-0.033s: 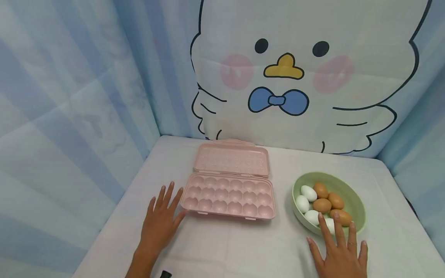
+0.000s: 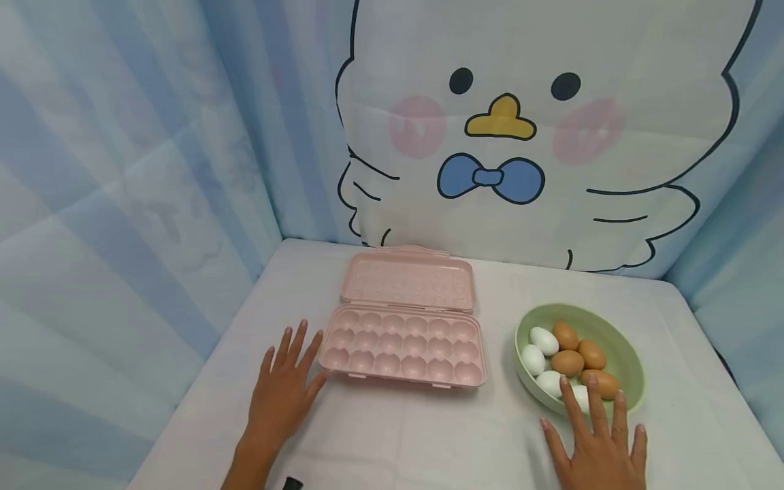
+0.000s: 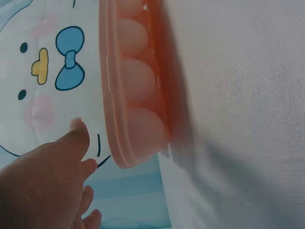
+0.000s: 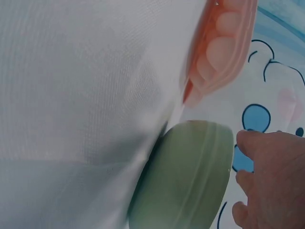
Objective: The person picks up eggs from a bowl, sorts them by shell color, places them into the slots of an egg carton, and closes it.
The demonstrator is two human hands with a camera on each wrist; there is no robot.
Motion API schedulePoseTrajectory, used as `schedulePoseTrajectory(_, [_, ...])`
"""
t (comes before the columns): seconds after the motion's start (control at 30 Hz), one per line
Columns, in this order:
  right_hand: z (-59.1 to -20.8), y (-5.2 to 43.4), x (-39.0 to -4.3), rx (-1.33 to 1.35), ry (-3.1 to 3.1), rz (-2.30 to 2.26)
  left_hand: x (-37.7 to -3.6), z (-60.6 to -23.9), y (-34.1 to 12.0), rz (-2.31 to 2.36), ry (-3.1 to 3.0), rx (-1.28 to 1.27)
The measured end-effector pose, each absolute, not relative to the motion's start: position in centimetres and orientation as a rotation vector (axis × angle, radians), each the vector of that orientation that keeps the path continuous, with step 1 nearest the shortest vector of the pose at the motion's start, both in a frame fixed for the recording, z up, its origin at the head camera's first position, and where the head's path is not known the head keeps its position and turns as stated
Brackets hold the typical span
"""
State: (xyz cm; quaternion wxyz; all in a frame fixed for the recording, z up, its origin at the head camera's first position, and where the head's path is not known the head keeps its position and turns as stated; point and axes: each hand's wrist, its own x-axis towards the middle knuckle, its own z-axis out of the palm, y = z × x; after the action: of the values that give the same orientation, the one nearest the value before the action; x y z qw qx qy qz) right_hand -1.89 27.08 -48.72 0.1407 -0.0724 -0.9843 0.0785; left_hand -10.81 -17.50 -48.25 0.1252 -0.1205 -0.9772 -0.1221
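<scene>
Begin with the right hand [image 2: 599, 446], spread, fingers straight and apart, pinching nothing, fingertips over the near rim of the green bowl [image 2: 626, 361] (touching or only hovering, impossible to tell). To lift one of the eggs [image 2: 567, 363] well, best bring thumb and fingers lightly round its sides, choosing one at the edge of the cluster over one wedged between neighbours. Squeeze gently; probably prone to slip or crack under a hard grip. Note the left hand [image 2: 280, 401] too, also spread and pinching nothing, just beside the left end of the pink carton [image 2: 404, 344] (well placed, by the look of it, for steadying).

Next, look into the bowl: eggs gathered toward the left and near side, white along that edge, brown further in, all smooth ovals. Farther left, well apart from the bowl, find the carton open on the white-covered tabletop [image 2: 380, 442], with round cups in three rows of six and the lid [image 2: 409, 279] folded back toward the printed curtain [image 2: 404, 204].
</scene>
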Motion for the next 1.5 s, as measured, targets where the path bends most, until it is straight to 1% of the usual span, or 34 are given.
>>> schedulePoseTrajectory(0.2, [-48.8, 27.3, -2.1, -0.152, -2.815, 0.233, -11.0, -48.2, -17.4, -0.355, -2.844, -0.359])
schedulePoseTrajectory(0.4, [-48.5, 27.9, -2.5, -0.148, -2.811, 0.231, -11.1, -48.1, -17.3, -0.391, -2.859, -0.343])
schedulePoseTrajectory(0.6, [-47.9, 28.5, -3.5, -0.079, -2.793, 0.286, -11.8, -48.5, -17.1, -0.437, -2.854, -0.364])
schedulePoseTrajectory(0.7, [-47.3, 28.9, -4.1, -0.020, -2.812, 0.326, -12.3, -49.0, -17.0, -0.544, -2.860, -0.390])
schedulePoseTrajectory(0.9, [-46.0, 29.7, -5.9, 0.105, -2.880, 0.373, -13.4, -50.3, -16.7, -0.909, -2.913, -0.439])
schedulePoseTrajectory(1.13, [-45.7, 29.7, -7.9, 0.192, -2.895, 0.386, -14.4, -51.3, -16.8, -1.060, -2.903, -0.408])
schedulePoseTrajectory(1.33, [-45.5, 29.6, -9.5, 0.181, -2.914, 0.446, -15.5, -51.3, -16.6, -1.159, -2.899, -0.429])
schedulePoseTrajectory(1.5, [-45.2, 29.4, -10.5, 0.092, -2.946, 0.499, -15.8, -51.6, -16.8, -1.220, -2.888, -0.437])
